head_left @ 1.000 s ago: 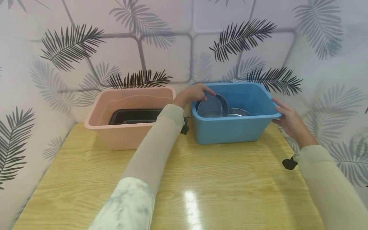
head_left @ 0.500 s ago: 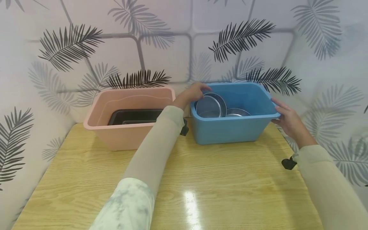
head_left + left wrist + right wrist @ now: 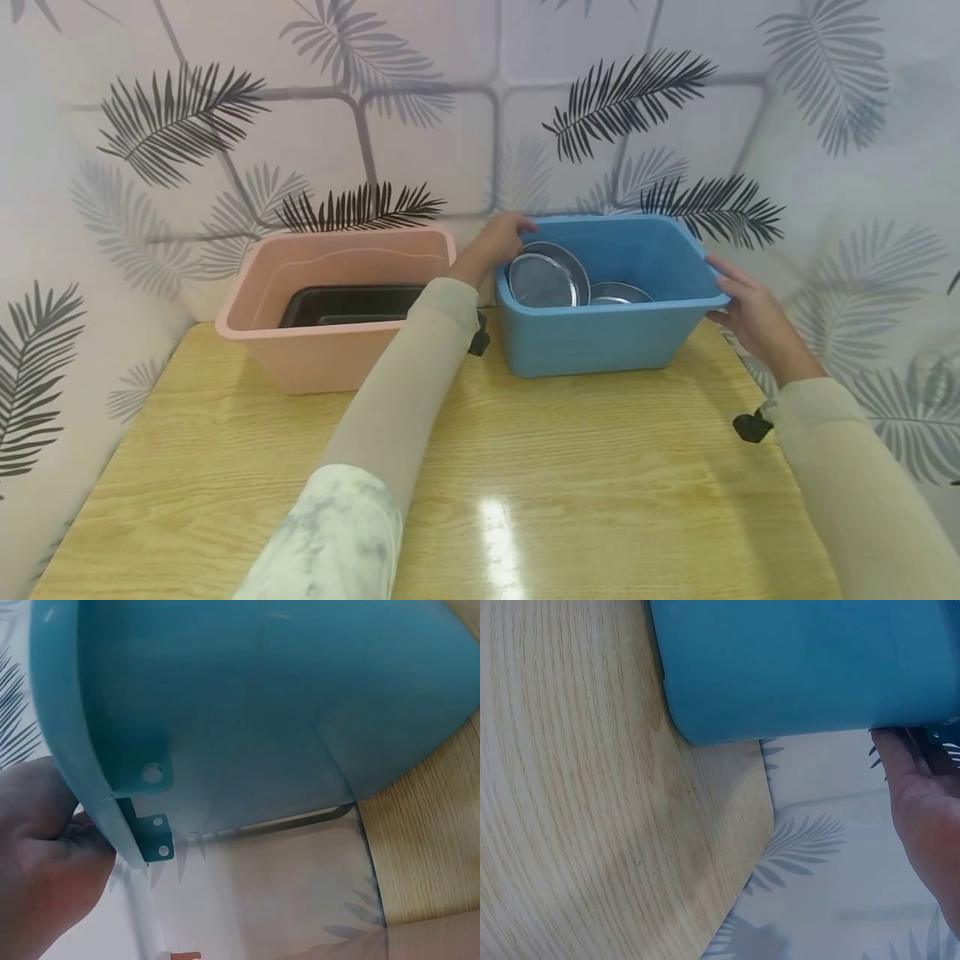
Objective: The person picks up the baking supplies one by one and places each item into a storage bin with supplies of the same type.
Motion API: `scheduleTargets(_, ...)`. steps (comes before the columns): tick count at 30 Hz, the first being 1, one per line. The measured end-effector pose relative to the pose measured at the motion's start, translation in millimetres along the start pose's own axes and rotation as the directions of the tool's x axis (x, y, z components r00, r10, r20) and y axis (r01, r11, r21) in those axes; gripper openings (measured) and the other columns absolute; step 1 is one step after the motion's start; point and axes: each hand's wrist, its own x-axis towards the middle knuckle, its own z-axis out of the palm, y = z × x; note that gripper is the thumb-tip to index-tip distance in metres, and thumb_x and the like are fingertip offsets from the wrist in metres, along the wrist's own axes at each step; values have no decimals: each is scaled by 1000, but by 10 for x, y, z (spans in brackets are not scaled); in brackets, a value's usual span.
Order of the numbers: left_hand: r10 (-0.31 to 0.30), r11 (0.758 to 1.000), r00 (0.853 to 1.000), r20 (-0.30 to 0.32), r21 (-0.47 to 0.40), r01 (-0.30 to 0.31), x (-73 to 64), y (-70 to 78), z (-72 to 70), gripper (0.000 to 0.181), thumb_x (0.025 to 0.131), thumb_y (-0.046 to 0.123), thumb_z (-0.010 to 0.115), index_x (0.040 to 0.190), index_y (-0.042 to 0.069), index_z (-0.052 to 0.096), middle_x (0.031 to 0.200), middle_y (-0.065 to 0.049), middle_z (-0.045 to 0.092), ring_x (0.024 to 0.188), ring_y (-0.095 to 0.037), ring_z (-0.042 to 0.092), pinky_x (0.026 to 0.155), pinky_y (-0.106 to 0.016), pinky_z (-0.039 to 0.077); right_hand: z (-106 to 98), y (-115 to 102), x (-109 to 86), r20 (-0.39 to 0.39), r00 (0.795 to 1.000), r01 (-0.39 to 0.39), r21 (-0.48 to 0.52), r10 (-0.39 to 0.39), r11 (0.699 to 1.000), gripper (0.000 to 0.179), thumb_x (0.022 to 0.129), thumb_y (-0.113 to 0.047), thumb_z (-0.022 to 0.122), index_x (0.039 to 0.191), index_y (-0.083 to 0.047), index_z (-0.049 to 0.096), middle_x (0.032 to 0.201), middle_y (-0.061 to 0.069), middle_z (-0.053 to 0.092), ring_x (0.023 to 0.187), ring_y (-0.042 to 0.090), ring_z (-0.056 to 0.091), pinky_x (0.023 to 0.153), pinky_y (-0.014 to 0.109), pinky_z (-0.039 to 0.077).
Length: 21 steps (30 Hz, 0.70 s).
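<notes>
A blue plastic tub [image 3: 600,342] stands at the back right of the table between both hands. My left hand [image 3: 495,243] is at its left end, with the fingers hooked over the rim. The left wrist view shows the left hand [image 3: 52,855] against the underside of the tub's lip. My right hand [image 3: 757,312] grips the right end of the rim, its thumb on top and fingers below. Inside the tub, round metal pans [image 3: 543,282] lean against the left end, close to my left fingers. Another round pan [image 3: 618,292] lies lower, partly hidden by the front wall.
A pink tub [image 3: 322,358] stands to the left, with a dark rectangular pan [image 3: 352,304] inside; my left forearm crosses in front of it. The wooden table [image 3: 600,483] meets a leaf-patterned backdrop [image 3: 450,125] behind and at the sides.
My left hand has drawn back left from above the leaning round pans to the tub's rim. Those pans have tipped slightly further left. The right hand stays put.
</notes>
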Motion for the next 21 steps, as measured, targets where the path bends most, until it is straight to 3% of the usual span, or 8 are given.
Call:
scheduleTargets(4, -2, 996, 1000, 1, 90, 2, 29, 2, 20, 50, 90, -15, 46, 133, 3, 63, 138, -15, 60, 131, -27, 53, 113, -35, 42, -8, -8, -1, -4, 1000, 9, -6, -9, 1000, 61, 110, -36, 37, 164, -27, 10, 171, 3, -3, 155, 36, -3, 124, 59, 0)
scheduleTargets(8, -46, 992, 999, 1, 116, 45, 19, -16, 43, 51, 91, -15, 48, 137, 3, 59, 143, -13, 57, 136, -28, 50, 116, -36, 39, -1, 14, -9, -4, 1000, 5, -18, -5, 1000, 60, 110, -35, 36, 164, -26, 9, 171, 4, -2, 156, 36, -1, 124, 59, 2)
scheduleTargets(14, -32, 999, 999, -19, 26, 32, 14, -68, 12, 49, 91, -9, 58, 138, 3, 60, 142, -15, 59, 133, -28, 53, 114, -35, 41, -8, 28, -11, -4, 1000, 4, -22, -4, 1000, 59, 111, -34, 35, 164, -26, 10, 171, 3, -1, 156, 36, 0, 125, 59, 2)
scheduleTargets(21, 2, 993, 1000, 14, -120, 0, 21, -110, -22, 42, 96, 0, 63, 138, 3, 59, 141, -17, 59, 133, -28, 53, 111, -38, 45, -17, 7, -14, -4, 1000, 3, -32, -4, 999, 59, 111, -35, 34, 164, -28, 10, 171, 2, -1, 156, 35, 0, 124, 59, 1)
